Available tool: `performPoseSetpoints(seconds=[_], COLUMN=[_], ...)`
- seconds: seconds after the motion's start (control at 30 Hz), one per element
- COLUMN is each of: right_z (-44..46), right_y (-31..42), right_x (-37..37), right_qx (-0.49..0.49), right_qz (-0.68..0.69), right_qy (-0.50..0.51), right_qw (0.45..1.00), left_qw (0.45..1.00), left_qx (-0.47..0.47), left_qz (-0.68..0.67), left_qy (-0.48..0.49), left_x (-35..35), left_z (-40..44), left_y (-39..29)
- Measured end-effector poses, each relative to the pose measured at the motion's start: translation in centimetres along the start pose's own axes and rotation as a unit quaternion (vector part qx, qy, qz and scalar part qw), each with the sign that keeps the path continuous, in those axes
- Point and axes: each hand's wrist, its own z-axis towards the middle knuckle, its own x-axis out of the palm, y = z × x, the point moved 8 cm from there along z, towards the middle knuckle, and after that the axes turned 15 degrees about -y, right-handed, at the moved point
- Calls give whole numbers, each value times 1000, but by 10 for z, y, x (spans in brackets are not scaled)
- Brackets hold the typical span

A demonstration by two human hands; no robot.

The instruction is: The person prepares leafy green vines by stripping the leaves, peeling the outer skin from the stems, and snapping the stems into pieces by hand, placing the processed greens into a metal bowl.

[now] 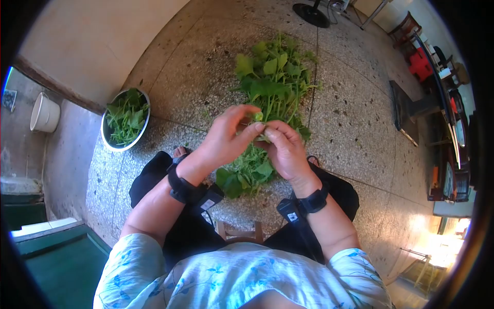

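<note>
My left hand (pixel 230 133) and my right hand (pixel 288 150) meet in front of me above the floor, thumbs nearly touching. Both are closed in a pinch on a small piece of green leafy stem (pixel 259 117), mostly hidden by the fingers. Beneath and beyond them spreads a long pile of leafy green vine stems (pixel 275 90) on the speckled floor. The near end of the pile (pixel 239 180) lies under my wrists, between my feet. Off to the left, a metal bowl (pixel 104 135) holds more leafy greens (pixel 126 119).
A white bucket (pixel 45 113) stands at the far left. Behind the pile is a round black stand base (pixel 311 15). A table with a dark pedestal (pixel 419 108) and chairs line the right side. A green panel (pixel 62 260) is at lower left.
</note>
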Motion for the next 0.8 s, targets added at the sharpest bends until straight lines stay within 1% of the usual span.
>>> performPoseSetpoints(seconds=[0.03, 0.07, 0.1, 0.13, 0.17, 0.2, 0.27, 0.3, 0.37, 0.43, 0.5, 0.57, 0.63, 0.67, 0.73, 0.8], right_z=[-2, -2, 0, 3, 5, 7, 8, 7, 5, 4, 0, -5, -3, -2, -2, -2], right_y=[0, 1, -1, -5, -7, -12, -8, -9, -10, -9, -4, 2, 0, -1, -3, -4], right_x=[7, 10, 10, 6, 2, 3, 3, 3, -1, 0, 3, 8, 8, 8, 6, 5], right_qx=[-6, -16, -14, -22, -31, -31, -121, -120, -129, -135, -140, -122, -125, -129, -131, -133], right_qz=[11, 10, 10, -27, -63, -63, -92, -92, -156, -140, -126, -114, -93, -71, -80, -88], right_qy=[6, -14, -13, -24, -34, -33, -65, -64, -78, -74, -69, -71, -69, -68, -54, -40], right_qw=[1000, 1000, 1000, 999, 997, 997, 986, 986, 976, 978, 980, 983, 985, 987, 987, 986], left_qw=[1000, 1000, 999, 999, 999, 997, 995, 994, 992, 981, 978, 975, 938, 938, 918, 918], left_qx=[-4, -3, 0, -28, -28, -39, -51, -52, -54, -94, -108, -120, -177, -176, -210, -207], left_qz=[-1, 12, 25, -9, -9, 7, 24, 19, 16, -122, -136, -151, -283, -282, -326, -326], left_qy=[-2, -16, -31, -42, -43, -63, -84, -97, -111, -115, -114, -114, -93, -95, -88, -90], left_x=[1, -1, -2, -1, 1, -1, -3, -4, -4, 0, -1, -2, 3, 1, 1, 0], left_z=[-1, 0, 1, 1, 1, 0, -2, -3, -3, -2, -2, -1, -2, -2, -3, -3], left_y=[1, 0, 0, 7, 6, 6, 6, 6, 9, 23, 28, 31, 36, 36, 38, 39])
